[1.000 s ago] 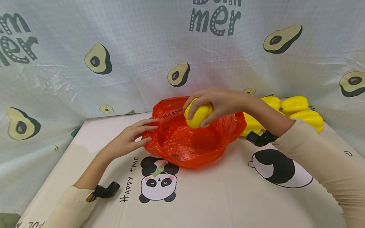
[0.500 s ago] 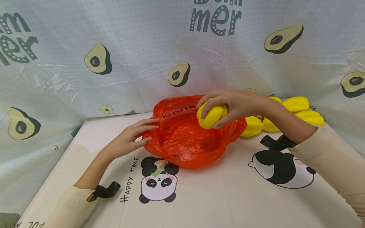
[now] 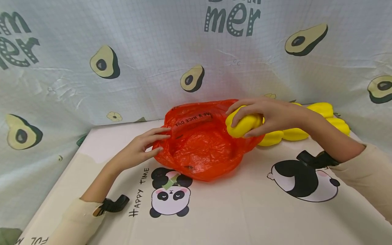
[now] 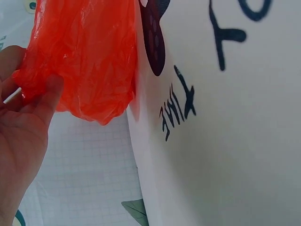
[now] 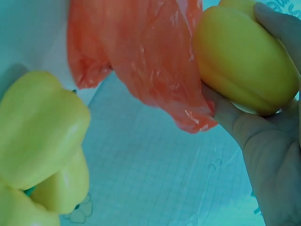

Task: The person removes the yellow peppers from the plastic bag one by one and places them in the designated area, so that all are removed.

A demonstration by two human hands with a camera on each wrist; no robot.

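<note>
A red plastic bag (image 3: 202, 146) lies on the table with its mouth spread wide, dark lettering on its inner back wall. At its left edge, my left hand (image 3: 147, 144) holds the rim; in the left wrist view the thumb and fingers pinch the thin plastic (image 4: 84, 56). My right hand (image 3: 263, 114) grips a yellow bell pepper (image 3: 243, 124) from above, over the bag's right rim. In the right wrist view this pepper (image 5: 242, 59) sits between thumb and fingers, right beside the red plastic. The inside of the bag shows only red folds.
Several yellow bell peppers (image 3: 295, 134) lie grouped to the right of the bag, partly behind my right forearm. A white sheet with avocado prints (image 3: 147, 61) hangs behind the table. Panda drawings decorate the tablecloth (image 3: 226, 211).
My right hand has moved right with the bell pepper, from over the bag's middle to its right rim. The left hand has stayed at the left rim.
</note>
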